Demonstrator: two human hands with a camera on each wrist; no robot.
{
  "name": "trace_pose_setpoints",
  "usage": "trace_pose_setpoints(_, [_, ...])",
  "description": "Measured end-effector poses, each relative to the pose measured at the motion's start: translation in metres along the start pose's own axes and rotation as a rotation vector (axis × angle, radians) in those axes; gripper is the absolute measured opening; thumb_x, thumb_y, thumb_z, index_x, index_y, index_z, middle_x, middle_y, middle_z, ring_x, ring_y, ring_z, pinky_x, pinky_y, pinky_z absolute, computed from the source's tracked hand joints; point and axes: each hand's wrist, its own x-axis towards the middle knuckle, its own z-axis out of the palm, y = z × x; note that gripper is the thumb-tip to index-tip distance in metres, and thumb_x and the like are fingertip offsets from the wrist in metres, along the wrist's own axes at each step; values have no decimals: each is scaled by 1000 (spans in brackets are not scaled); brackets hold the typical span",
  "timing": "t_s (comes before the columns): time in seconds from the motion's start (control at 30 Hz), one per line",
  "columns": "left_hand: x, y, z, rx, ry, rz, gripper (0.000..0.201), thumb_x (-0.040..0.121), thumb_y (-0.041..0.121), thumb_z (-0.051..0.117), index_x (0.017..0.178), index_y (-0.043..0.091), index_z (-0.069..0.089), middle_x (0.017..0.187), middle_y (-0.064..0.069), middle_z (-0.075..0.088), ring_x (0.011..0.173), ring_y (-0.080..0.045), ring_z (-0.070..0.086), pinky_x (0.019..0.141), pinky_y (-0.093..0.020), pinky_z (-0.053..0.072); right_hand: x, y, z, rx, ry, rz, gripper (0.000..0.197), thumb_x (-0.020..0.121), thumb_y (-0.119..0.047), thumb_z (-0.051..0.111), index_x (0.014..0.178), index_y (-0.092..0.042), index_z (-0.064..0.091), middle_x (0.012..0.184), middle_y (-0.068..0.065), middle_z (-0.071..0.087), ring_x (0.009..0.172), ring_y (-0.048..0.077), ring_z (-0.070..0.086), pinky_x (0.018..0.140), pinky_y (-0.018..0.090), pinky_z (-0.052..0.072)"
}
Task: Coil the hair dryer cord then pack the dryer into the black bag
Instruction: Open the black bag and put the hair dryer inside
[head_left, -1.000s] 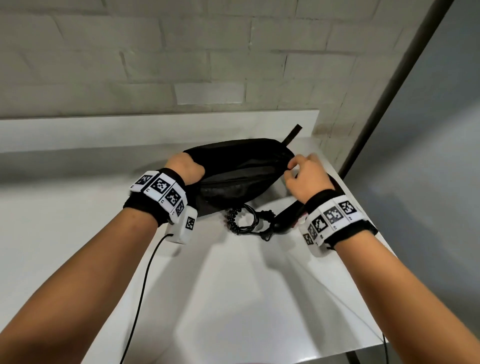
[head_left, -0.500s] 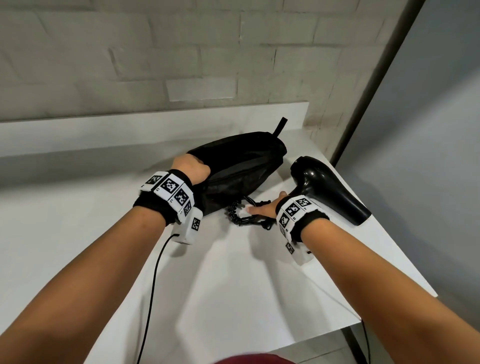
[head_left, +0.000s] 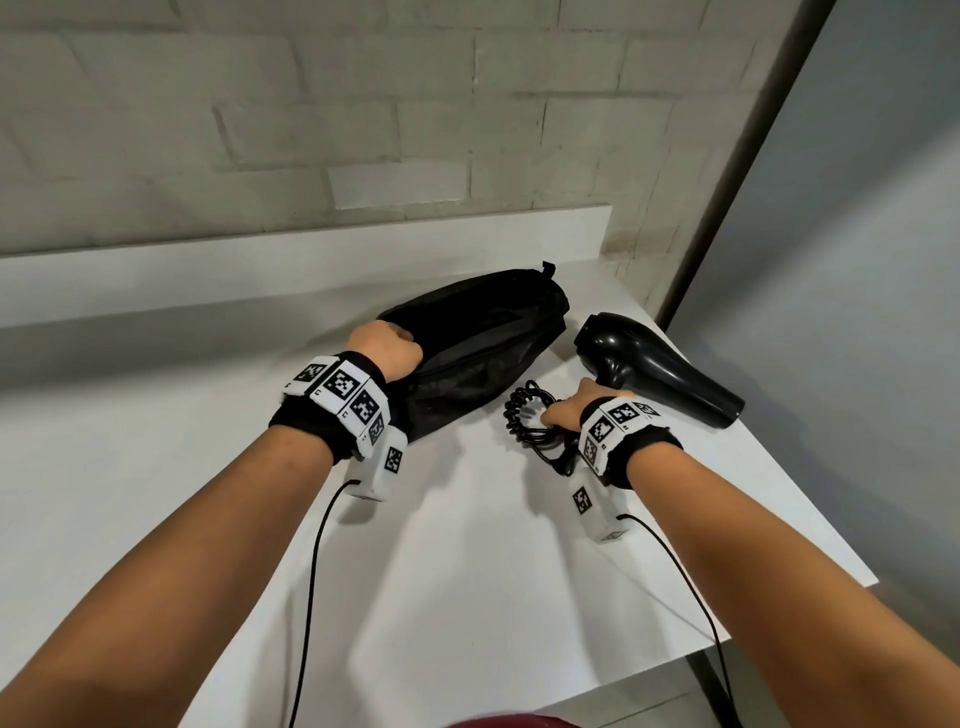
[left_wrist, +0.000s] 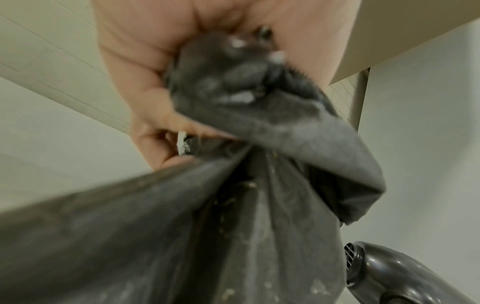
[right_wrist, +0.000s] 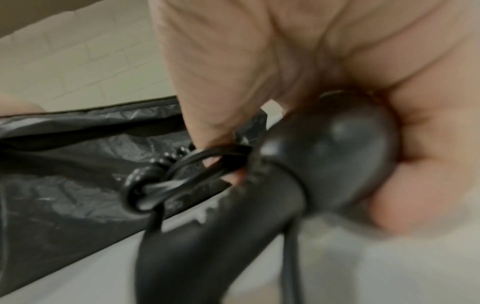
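Left hand (head_left: 387, 351) is fisted on a bunched edge of the black crinkly fabric bag (head_left: 483, 353) — in the left wrist view the cloth (left_wrist: 259, 115) is gathered tight in the palm, fingers curled round it. Looks like it's pinning the mouth end so the bag stays put and can be pulled open for loading. The bag lies on its side on the white tabletop (head_left: 467, 545), slack, mouth not visibly spread yet.

Right hand (head_left: 566, 413) is wrapped round the handle of the glossy black plastic hair dryer (head_left: 654, 369). The right wrist view, blurred, shows the handle butt (right_wrist: 337, 148) seated in the palm with fingers closed on it. A finger also seems hooked through the loops of the black coiled cord (head_left: 524, 415), which sits bundled between bag and dryer, just beside the bag's near side. Probably one grip taking handle and cord together so the coil doesn't spill.

The dryer is outside the bag, barrel to the right near the table edge, rear grille toward the bag. Can't tell whether it rests on the table or is just off it.

Judgement: coiling looks done, packing is next — the bag mouth needs opening wider first, or the loose loops will likely snag on the rim.
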Motion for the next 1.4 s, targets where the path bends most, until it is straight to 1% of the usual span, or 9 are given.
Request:
trace_pose_setpoints(0.13, [1, 0, 1, 0, -14, 8, 40, 86, 13, 49, 126, 13, 57, 138, -7, 52, 128, -26, 46, 106, -27, 35, 6, 7, 5, 114, 36, 16, 54, 74, -36, 57, 121, -15, 41, 125, 13, 44, 111, 29, 43, 82, 33, 42])
trace_pose_setpoints(0.27, [2, -1, 2, -3, -23, 12, 41, 85, 13, 50, 126, 15, 57, 138, -7, 52, 127, -25, 47, 105, -26, 35, 14, 15, 5, 246, 83, 11, 37, 83, -17, 49, 119, -10, 44, 122, 12, 41, 106, 26, 41, 96, 31, 39])
trace_pose_setpoints(0.37, [1, 0, -1, 9, -56, 22, 43, 86, 12, 47, 129, 15, 55, 140, -8, 49, 128, -25, 46, 105, -26, 35, 17, 19, -7, 475, 216, -14, 27, 77, -19, 60, 101, -11, 50, 124, 19, 36, 73, 24, 43, 73, 26, 40])
trace_pose_setpoints(0.53, [0, 8, -6, 92, -121, 59, 50, 85, 10, 43, 135, 19, 47, 147, -8, 40, 133, -25, 41, 108, -26, 33, 8, 20, -46, 736, 522, -121, 19, 75, -11, 58, 92, -12, 49, 126, 22, 31, 54, 15, 35, 71, 21, 38])
trace_pose_setpoints(0.7, [-1, 22, -6, 172, -250, 121, 56, 83, 8, 43, 137, 24, 43, 148, -5, 38, 134, -23, 38, 106, -23, 32, -3, 6, -76, 779, 739, -377, 24, 74, -5, 59, 96, -7, 49, 119, 13, 25, 61, 8, 37, 77, 13, 38])
trace_pose_setpoints(0.8, [-3, 31, -4, 219, -311, 169, 57, 83, 6, 43, 136, 26, 44, 146, -1, 41, 133, -21, 39, 102, -20, 31, -4, -10, -79, 724, 820, -515, 25, 70, -4, 60, 93, -9, 49, 107, 8, 22, 72, 22, 45, 77, 19, 43])
trace_pose_setpoints(1.03, [-5, 51, 1, 154, -441, 207, 52, 84, 7, 49, 135, 21, 47, 139, -3, 50, 127, -21, 47, 101, -21, 34, 5, -23, -51, 634, 735, -649, 27, 68, -1, 62, 86, -14, 46, 105, 5, 20, 76, 25, 46, 79, 24, 48])
trace_pose_setpoints(1.2, [2, 55, 5, -95, -473, 184, 50, 81, -4, 47, 126, 16, 57, 121, -3, 60, 112, -23, 57, 98, -28, 44, 15, -9, -29, 472, 648, -657, 30, 69, 1, 61, 89, -15, 45, 123, 16, 25, 99, 35, 48, 85, 35, 51])
trace_pose_setpoints(1.4, [18, 54, -5, -426, -413, 126, 58, 80, -11, 37, 130, 16, 51, 113, -11, 57, 95, -26, 55, 72, -29, 51, 17, 12, -24, 180, 543, -707, 48, 71, 7, 57, 109, -19, 47, 135, 19, 18, 119, 40, 34, 92, 44, 49])
